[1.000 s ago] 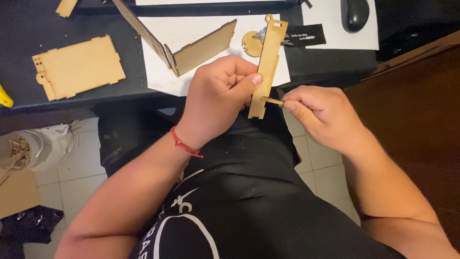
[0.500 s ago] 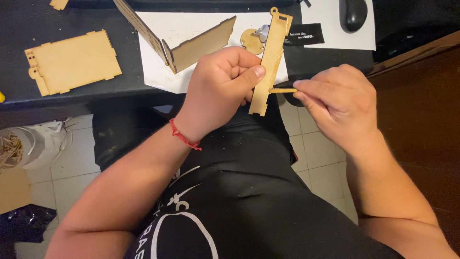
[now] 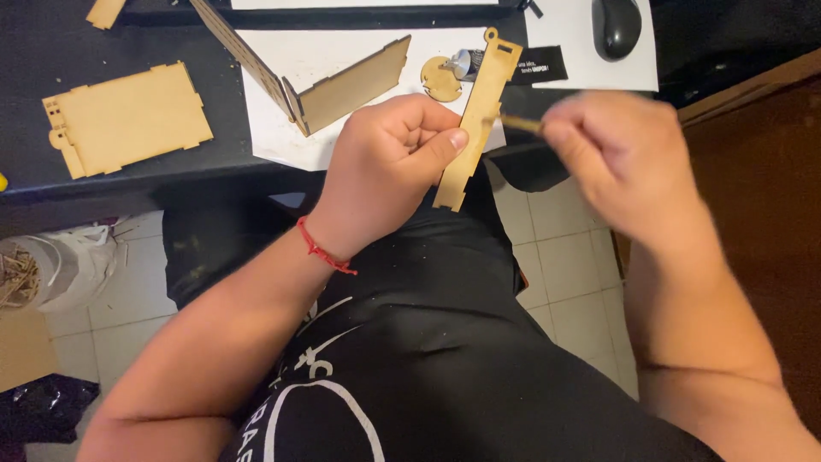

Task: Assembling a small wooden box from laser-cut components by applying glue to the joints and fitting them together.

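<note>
**Head view: wooden strip held upright in left hand, thin stick at its right edge**

Head view, nearest first: black printed shirt and both forearms fill the lower frame. Red cord bracelet on the left wrist.

Left hand closed in a fist around the lower part of a long laser-cut wooden strip, thumb pressed flat on its face. Strip's long axis runs near-upright, tilted slightly, lower end toward the body, rounded tab end with a small hole pointing away over the surface edge. Most of the strip stands clear above the fist.

Right hand just to the right of the strip, motion-blurred. Fingers pinched together on a thin wooden stick; stick lies roughly crosswise to the strip, its free tip at or just beside the strip's right edge. Whether tip touches the strip: cannot tell, too blurred. Left hand is the one on the strip; right hand apart from it, linked only by the stick.

Beyond the hands, on the dark surface: white paper sheet carrying two plywood panels joined in a V, a small wooden disc, a small metal cylinder beside it. Flat notched plywood panel lies well off to the left. Black computer mouse at far right on another white sheet.

Floor left: pale bag with wood scraps.
</note>
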